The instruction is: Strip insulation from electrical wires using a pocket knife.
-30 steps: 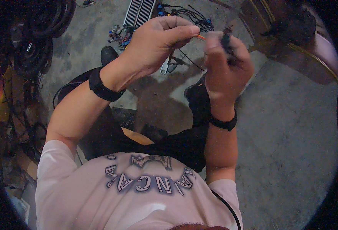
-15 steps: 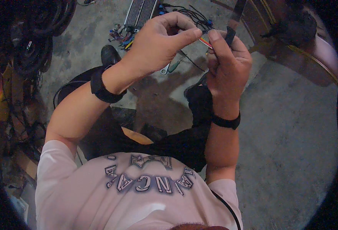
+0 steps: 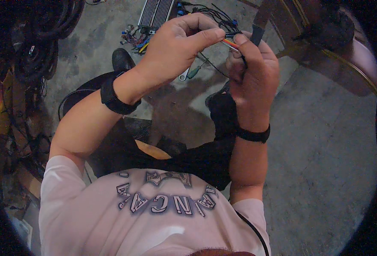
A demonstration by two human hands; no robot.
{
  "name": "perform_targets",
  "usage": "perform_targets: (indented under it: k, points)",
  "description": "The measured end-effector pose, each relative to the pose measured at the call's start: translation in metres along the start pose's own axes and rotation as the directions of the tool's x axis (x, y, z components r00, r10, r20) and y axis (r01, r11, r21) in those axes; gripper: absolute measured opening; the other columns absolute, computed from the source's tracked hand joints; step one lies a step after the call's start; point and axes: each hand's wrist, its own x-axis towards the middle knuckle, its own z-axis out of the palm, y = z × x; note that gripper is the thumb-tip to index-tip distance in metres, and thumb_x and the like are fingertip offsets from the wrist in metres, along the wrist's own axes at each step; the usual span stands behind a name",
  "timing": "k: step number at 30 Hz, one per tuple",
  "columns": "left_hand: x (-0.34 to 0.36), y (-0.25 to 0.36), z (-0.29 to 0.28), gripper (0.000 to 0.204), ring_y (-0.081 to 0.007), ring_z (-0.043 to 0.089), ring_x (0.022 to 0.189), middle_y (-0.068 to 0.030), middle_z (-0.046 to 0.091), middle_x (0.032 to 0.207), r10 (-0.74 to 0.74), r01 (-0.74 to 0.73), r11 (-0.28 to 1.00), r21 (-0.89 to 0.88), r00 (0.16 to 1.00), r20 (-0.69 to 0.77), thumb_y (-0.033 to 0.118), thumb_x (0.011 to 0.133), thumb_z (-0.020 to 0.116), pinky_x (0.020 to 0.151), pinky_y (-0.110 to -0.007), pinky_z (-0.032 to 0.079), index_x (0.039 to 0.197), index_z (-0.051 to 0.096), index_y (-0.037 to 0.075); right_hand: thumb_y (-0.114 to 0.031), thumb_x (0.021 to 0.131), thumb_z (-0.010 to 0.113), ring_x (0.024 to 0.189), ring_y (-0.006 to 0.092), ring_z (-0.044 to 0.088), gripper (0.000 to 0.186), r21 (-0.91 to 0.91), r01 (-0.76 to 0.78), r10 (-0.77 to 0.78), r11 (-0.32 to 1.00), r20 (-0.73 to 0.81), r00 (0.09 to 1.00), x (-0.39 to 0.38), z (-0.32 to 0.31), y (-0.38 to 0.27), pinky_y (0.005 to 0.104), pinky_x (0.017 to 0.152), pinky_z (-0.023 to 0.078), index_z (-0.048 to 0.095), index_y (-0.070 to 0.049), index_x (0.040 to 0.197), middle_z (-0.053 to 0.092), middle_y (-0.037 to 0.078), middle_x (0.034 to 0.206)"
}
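Observation:
My left hand (image 3: 177, 51) is closed, pinching thin red, yellow and white wires (image 3: 231, 44) between thumb and fingers at the top of the view. My right hand (image 3: 254, 72) is closed just to its right, with the wires' other part at its thumb and a dark, flat blade-like tool (image 3: 261, 25) standing up from its fingers. Black cable lies across and below the fingertips. Behind my hands on the floor are a silver finned metal box (image 3: 154, 13) with bundled connector leads (image 3: 133, 38), a metal wrench (image 3: 183, 76) and a green-handled screwdriver (image 3: 193, 73).
I sit on the grey concrete floor (image 3: 316, 162), my dark-clad legs bent and a shoe (image 3: 122, 59) at upper left. Black coiled hoses or cables (image 3: 47, 30) pile up along the left. A large curved, pinkish panel (image 3: 359, 59) with dark material stands at the upper right.
My right hand and its tool have shifted slightly upright and left since a second ago, and black cable now shows over the coloured wires. My left hand has risen a little.

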Motion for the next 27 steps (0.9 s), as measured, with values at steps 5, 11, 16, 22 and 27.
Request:
perform_targets:
  k: [5,11,16,22,27]
  points:
    - [0.000,-0.001,-0.001,0.020,-0.0073,0.057,0.088,-0.0007,0.064,0.095,-0.109,0.111,0.976,-0.187,0.994,0.022,0.018,0.093,0.063,0.079,-0.022,0.044,0.104,0.064,0.002,-0.014,0.085,0.068,0.047,0.0039,0.040,0.021,0.120,-0.034,0.027,0.992,0.060,0.998,0.002,-0.002,0.003,0.0189,0.040,0.027,0.058,0.000,0.098,0.050,-0.001,0.068]
    - [0.000,-0.004,0.000,0.020,-0.0099,0.060,0.088,-0.0018,0.066,0.096,-0.158,0.173,0.904,-0.390,0.985,0.072,0.018,0.091,0.064,0.079,-0.023,0.046,0.104,0.065,0.002,-0.012,0.086,0.066,0.047,0.0040,0.039,0.019,0.186,-0.032,0.015,0.982,0.093,0.996,0.003,-0.003,0.006,0.0192,0.040,0.027,0.057,0.001,0.097,0.050,0.000,0.068]
    - [-0.002,-0.005,0.002,0.019,-0.0105,0.061,0.089,-0.0020,0.066,0.096,-0.167,0.176,0.910,-0.374,0.984,0.056,0.019,0.092,0.064,0.081,-0.024,0.047,0.102,0.066,0.003,-0.010,0.084,0.066,0.046,0.0035,0.041,0.016,0.182,-0.045,0.030,0.982,0.086,0.996,0.003,-0.004,0.006,0.0192,0.039,0.028,0.059,0.000,0.095,0.052,-0.001,0.066]
    - [0.000,-0.008,0.000,0.020,-0.0097,0.058,0.086,-0.0011,0.065,0.094,-0.173,0.187,0.932,-0.311,0.982,0.071,0.020,0.092,0.063,0.080,-0.025,0.046,0.102,0.066,0.003,-0.013,0.081,0.067,0.045,0.0034,0.044,0.014,0.099,-0.073,0.068,0.992,0.046,0.997,0.003,-0.007,0.002,0.0194,0.039,0.030,0.063,-0.004,0.090,0.053,-0.004,0.064]
    - [0.005,-0.013,-0.004,0.023,-0.0097,0.058,0.088,-0.0011,0.064,0.095,-0.149,0.180,0.950,-0.255,0.980,0.135,0.021,0.094,0.063,0.081,-0.024,0.044,0.104,0.065,0.001,-0.018,0.079,0.068,0.045,0.0041,0.044,0.016,0.000,-0.122,0.122,0.993,-0.052,0.991,0.004,-0.006,-0.005,0.0198,0.039,0.031,0.063,-0.005,0.086,0.053,-0.004,0.064]
